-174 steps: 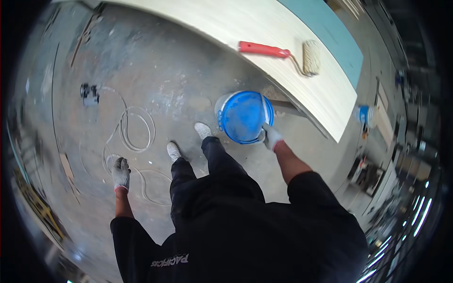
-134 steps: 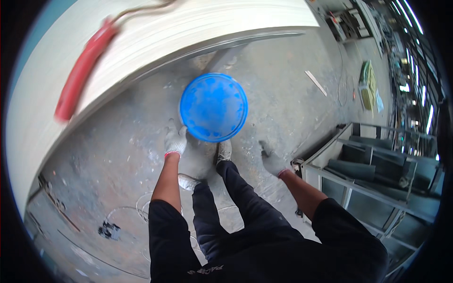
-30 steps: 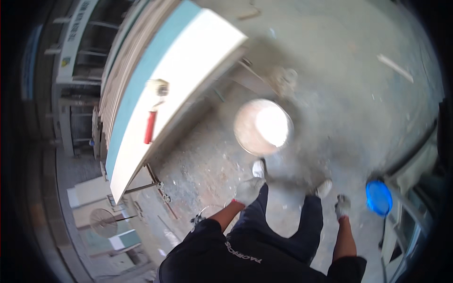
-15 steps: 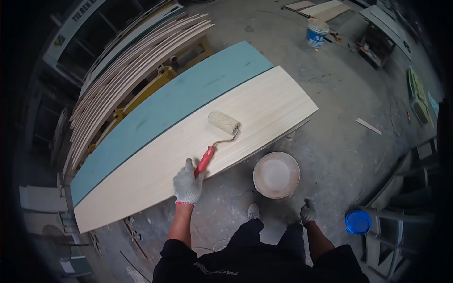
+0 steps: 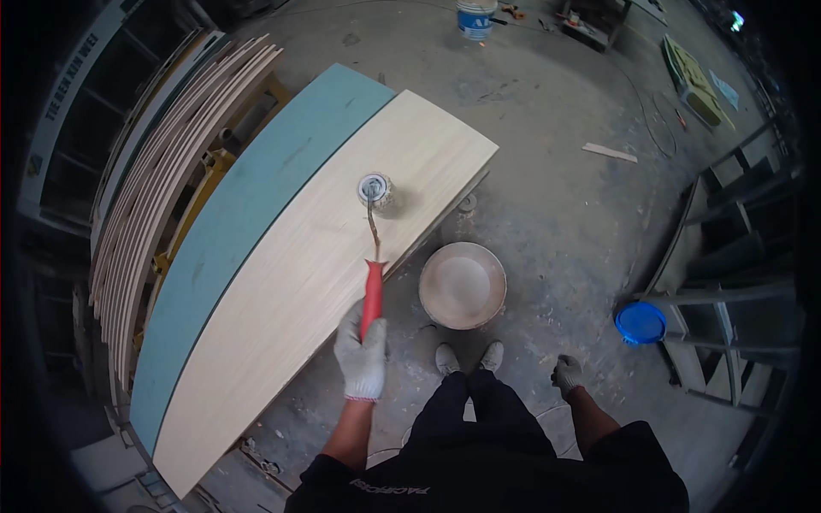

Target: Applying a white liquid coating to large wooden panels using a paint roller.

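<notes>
The left grip (image 5: pixel 361 355) clasps the red-handled roller (image 5: pixel 374 286) over the pale panel (image 5: pixel 308 256); whether the right grip (image 5: pixel 566 376), fingers curled, is clenched cannot be told. Lettering marks the sign (image 5: pixel 70 94), distant bucket (image 5: pixel 475 21) and shirt (image 5: pixel 496 479).

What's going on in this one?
A person stands beside a pale wood board, holding a paint roller by its red handle in the gloved left hand, with the roller head over the board. The gloved right hand hangs out to the side; nothing can be seen in it. An open bucket with pale contents stands in front of the person's feet, and a round blue lid is off to the right.
</notes>
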Tool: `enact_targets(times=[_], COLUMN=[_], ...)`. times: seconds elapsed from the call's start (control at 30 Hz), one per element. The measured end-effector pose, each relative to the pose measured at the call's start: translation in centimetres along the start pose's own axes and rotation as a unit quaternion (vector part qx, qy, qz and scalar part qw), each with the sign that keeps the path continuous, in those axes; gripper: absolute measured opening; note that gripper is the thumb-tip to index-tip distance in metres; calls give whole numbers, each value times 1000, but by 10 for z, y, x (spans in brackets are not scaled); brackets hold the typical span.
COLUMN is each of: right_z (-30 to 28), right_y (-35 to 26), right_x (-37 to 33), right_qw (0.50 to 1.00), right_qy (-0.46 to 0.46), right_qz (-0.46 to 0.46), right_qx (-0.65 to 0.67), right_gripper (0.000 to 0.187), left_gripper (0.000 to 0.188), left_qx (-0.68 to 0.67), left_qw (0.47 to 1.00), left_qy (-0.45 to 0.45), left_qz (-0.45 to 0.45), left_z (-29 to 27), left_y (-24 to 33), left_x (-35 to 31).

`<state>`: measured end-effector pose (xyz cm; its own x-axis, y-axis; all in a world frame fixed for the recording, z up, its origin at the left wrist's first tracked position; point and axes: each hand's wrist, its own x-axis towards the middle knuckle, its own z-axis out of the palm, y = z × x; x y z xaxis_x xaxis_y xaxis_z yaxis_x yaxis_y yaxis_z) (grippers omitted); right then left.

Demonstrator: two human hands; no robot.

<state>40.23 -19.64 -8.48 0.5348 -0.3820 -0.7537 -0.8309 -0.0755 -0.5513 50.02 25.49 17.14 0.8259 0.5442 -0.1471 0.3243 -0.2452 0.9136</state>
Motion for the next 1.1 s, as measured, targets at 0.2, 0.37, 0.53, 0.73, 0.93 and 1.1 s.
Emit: enact_targets(times=[0.2,0.37,0.53,0.73,0.93,1.1], right_z=[-48,-65,-77,-91,-58,-69], right_y=[72,66,85,272,340,345], right_x=[-8,-5,1,-47,-84,-108], right_qw=[993,995,989,946,915,882], right_qy=[30,-9,69,77,88,146], right_qz=[109,71,64,298,382,426], right_qx=[32,69,114,101,93,140], right_gripper=[26,27,32,34,28,28], left_gripper=[38,52,47,45,48,43], left_qx=[-449,141,215,565,690,667], left_qw=[783,905,871,687,552,535], left_qy=[-340,-323,-332,-450,-461,-518], left_qz=[-265,-236,-293,-78,79,35], left_z=[90,171,209,294,341,392], left_y=[7,-84,-177,-289,-416,-389], left_x=[-69,-61,-3,86,171,122])
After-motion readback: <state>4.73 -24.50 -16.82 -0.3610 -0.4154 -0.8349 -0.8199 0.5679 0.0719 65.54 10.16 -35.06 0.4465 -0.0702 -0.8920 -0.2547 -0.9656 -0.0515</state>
